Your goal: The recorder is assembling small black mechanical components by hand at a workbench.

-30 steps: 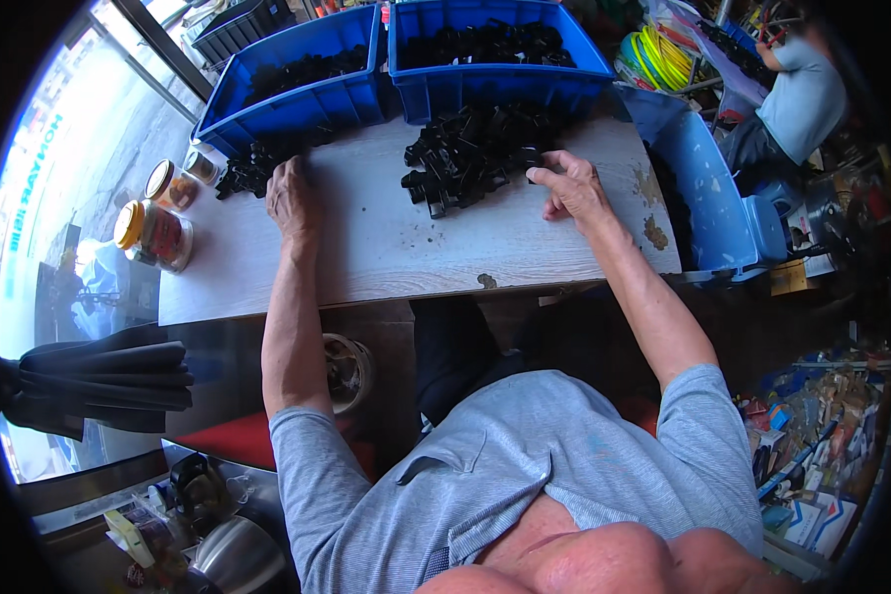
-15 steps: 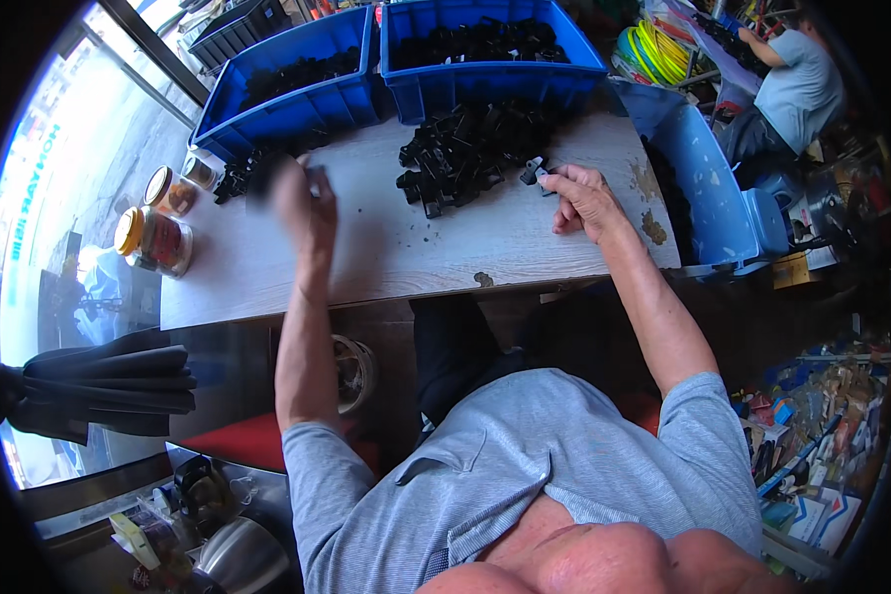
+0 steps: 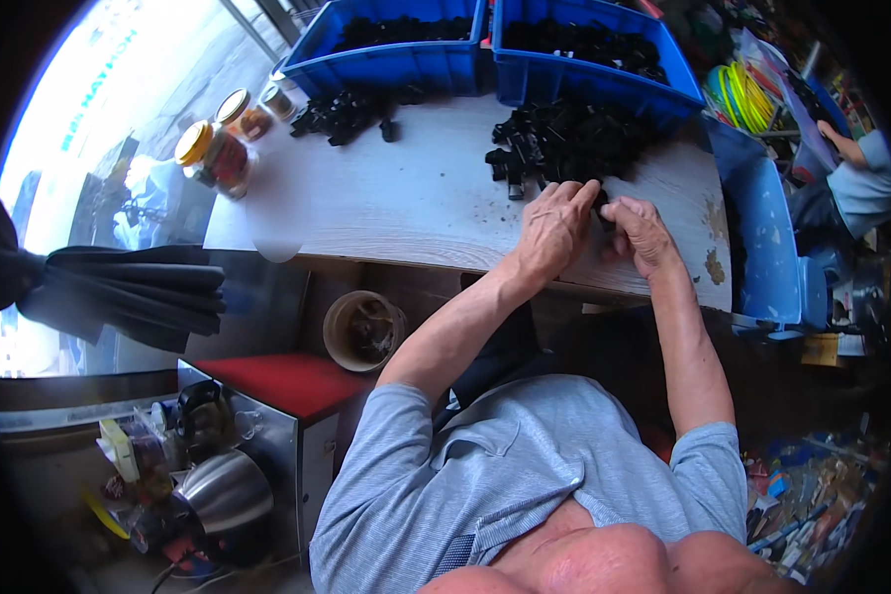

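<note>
Both hands meet at the near edge of a heap of small black plastic parts point(image 3: 554, 139). In my right hand point(image 3: 645, 238) the fingers are curled into a pinch around a small black part point(image 3: 601, 202). My left hand point(image 3: 552, 230) comes in from the left with its fingers together, their tips at the same spot; its thumb and most of what it grips are hidden. A smaller group of black parts point(image 3: 342, 117) lies at the far left of the table, with one piece point(image 3: 387, 130) standing a little apart.
Two blue bins point(image 3: 386, 67) point(image 3: 594, 84) of black parts line the table's point(image 3: 396, 203) far side. Jars point(image 3: 213, 158) stand at its left edge. Beyond the right edge is a light blue tub point(image 3: 770, 247), with another person point(image 3: 861, 188) behind. A bucket point(image 3: 364, 332) sits below.
My left hand has moved from the small group at the left across to my right hand. The view has shifted, so the table sits further right and more of the bucket shows.
</note>
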Demonstrator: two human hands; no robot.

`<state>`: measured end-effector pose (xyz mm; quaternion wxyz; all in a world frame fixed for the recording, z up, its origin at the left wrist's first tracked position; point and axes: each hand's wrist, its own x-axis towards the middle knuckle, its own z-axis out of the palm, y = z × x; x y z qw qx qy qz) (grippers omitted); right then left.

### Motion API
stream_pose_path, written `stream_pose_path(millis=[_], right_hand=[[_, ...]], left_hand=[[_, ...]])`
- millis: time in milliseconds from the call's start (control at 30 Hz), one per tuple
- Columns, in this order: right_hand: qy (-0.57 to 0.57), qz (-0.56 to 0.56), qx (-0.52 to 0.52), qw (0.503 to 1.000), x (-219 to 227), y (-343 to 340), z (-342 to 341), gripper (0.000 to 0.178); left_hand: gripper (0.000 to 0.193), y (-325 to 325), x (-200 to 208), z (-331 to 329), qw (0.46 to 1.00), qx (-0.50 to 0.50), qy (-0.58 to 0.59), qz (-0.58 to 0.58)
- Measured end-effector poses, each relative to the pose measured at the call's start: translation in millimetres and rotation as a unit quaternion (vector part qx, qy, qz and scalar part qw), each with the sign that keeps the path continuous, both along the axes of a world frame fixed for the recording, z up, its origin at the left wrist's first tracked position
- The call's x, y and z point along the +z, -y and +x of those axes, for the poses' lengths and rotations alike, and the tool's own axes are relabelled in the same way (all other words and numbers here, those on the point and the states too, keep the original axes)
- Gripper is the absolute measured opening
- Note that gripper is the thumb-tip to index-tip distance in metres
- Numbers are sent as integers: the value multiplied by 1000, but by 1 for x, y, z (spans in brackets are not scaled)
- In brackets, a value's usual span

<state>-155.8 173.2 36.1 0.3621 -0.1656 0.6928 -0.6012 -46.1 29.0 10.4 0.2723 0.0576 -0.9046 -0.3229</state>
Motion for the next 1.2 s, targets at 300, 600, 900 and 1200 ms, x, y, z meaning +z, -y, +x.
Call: stream_pose_path(millis=[300,600,900,1200], right_hand=[[58,4,3,998,-4,-7,-8,21],[55,11,-7,998,5,0,1,24],[48,-14,-21,998,2,-5,1,39],[50,-16,-19,998,-1,-6,1,42]], left_hand=[[25,45,10,13,964,97,-249,11],[22,246,-21,48,880,407,99,-226],[17,270,-12,58,875,440,127,-154],[23,258,-33,66,903,383,-2,-195]])
